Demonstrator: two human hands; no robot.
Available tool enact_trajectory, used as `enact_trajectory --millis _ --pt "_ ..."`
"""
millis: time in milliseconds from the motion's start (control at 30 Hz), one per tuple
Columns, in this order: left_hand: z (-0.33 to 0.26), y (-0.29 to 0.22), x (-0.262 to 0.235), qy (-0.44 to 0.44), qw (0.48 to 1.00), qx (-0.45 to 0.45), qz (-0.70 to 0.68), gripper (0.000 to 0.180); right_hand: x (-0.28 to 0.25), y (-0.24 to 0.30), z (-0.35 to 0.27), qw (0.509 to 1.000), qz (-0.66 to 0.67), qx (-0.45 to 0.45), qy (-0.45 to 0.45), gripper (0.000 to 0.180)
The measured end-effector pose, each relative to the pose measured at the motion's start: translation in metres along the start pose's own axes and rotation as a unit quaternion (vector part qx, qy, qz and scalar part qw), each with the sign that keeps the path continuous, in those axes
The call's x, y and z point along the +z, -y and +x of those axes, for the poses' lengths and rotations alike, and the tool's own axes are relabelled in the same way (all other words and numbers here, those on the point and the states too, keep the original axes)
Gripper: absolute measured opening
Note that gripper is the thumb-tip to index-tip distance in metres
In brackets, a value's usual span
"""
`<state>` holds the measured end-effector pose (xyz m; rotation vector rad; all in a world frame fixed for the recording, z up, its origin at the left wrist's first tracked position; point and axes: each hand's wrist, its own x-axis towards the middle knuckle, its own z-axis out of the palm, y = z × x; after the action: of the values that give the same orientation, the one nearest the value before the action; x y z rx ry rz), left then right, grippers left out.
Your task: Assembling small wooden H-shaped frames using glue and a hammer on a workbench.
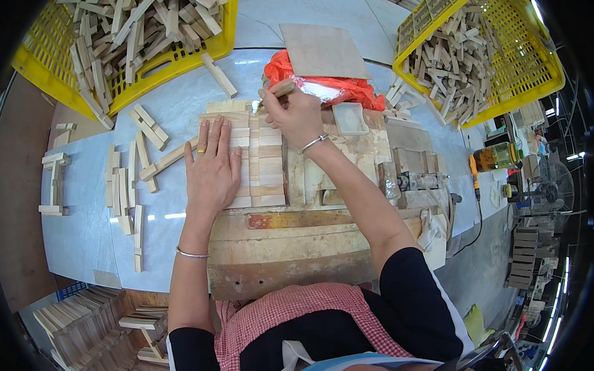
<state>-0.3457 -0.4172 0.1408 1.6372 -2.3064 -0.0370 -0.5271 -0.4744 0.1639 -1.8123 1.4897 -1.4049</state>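
Observation:
My left hand [211,165] lies flat, fingers outstretched, on a row of pale wooden strips [269,168] set side by side on a worn wooden work board [286,241]. Toward the far end of that row, my right hand [296,117] pinches a short wooden stick [282,88]. A white, glue-like blob [255,106] shows below the stick, by the far strips; whether the two touch I cannot tell. Just beyond the right hand, a red plastic sheet [356,90] holds more white paste [320,91]. A shallow whitish dish [351,119] sits to its right.
Yellow crates of wood pieces stand far left [146,83] and far right [522,86]. Loose wooden pieces [120,188] lie left of the board. A flat grey-brown panel [325,50] rests behind the red sheet. A metal cylinder fixture [420,181] is at the board's right.

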Motion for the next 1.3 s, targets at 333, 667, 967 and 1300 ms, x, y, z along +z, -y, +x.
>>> enact_trajectory --millis 333,667,967,1300 --pt "-0.001 0.002 0.0 0.014 1.0 -0.01 -0.005 0.052 -0.02 0.028 -0.028 0.958 -0.153 -0.193 0.146 0.011" --pt "-0.004 0.005 0.004 -0.032 0.999 -0.003 -0.021 0.051 -0.043 0.051 0.0 0.856 -0.093 -0.247 0.443 0.011" --pt "-0.003 0.004 0.006 -0.037 0.999 0.001 -0.02 0.05 -0.024 0.033 -0.035 0.909 -0.138 -0.241 0.311 0.011" --pt "0.0 0.004 0.005 -0.009 1.0 -0.007 -0.019 0.051 -0.028 0.043 -0.06 0.911 -0.105 -0.277 0.288 0.01"
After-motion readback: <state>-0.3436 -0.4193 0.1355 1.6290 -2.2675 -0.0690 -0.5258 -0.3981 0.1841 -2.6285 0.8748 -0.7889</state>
